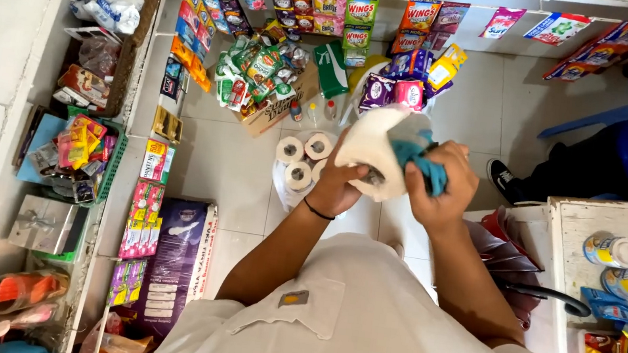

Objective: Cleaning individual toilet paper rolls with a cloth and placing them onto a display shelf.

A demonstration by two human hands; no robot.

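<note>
A: What is seen at the left? 
B: Bright sachet strips (152,181) are hung along the white shelf edge (126,145).

A: And the white roll (364,155)? 
B: It is held mid-air, gripped underneath by the closed left hand (336,187). It is judged light, soft, crushable. A blue cloth (423,162) is clenched against it by the right hand (440,192).

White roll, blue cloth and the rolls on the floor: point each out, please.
white roll (365,149), head view, on its curved side.
blue cloth (419,156), head view, on the bunched middle.
rolls on the floor (290,150), head view, on the leftmost roll's top face.
</note>
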